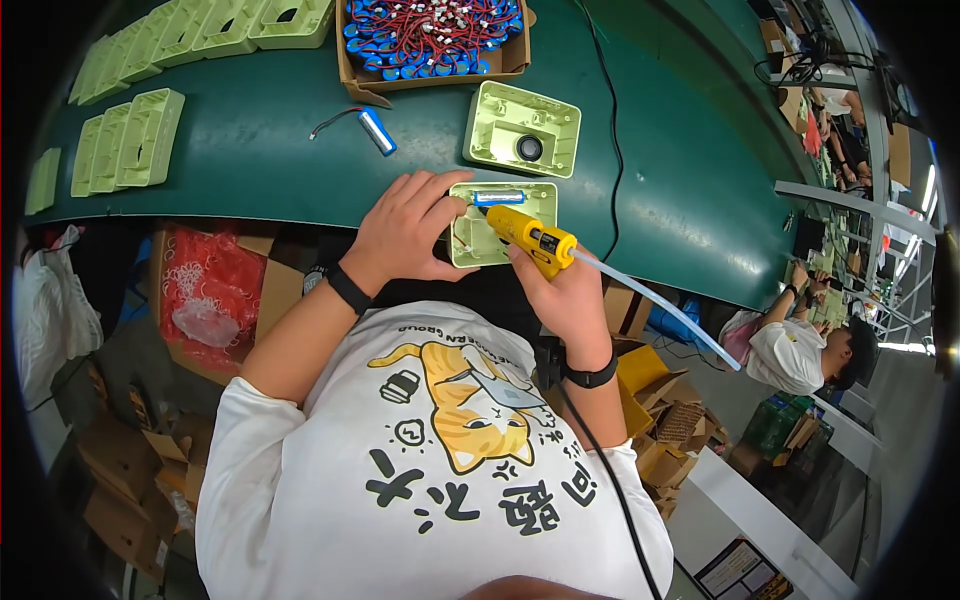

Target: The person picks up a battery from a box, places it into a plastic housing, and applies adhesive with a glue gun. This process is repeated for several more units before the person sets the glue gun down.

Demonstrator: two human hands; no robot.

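Observation:
At the table's near edge my left hand (405,230) grips the left side of a pale green plastic housing (482,250). A blue cylindrical battery (498,197) lies along the housing's far wall. My right hand (568,305) is wrapped round a yellow hot glue gun (535,240), its nozzle tip inside the housing, close to the battery's near side. Whether the tip touches the battery, I cannot tell. A long translucent glue stick (660,305) sticks out of the gun's back. Just beyond sits another green housing (552,108) with a round black part (529,148) in it.
A loose blue battery with leads (376,131) lies left of the housings. Behind it stands a cardboard box (358,86) full of wired batteries. Green housings (150,140) line the table's left. A black cable (612,120) crosses the green table (690,150). A co-worker (800,350) sits at right.

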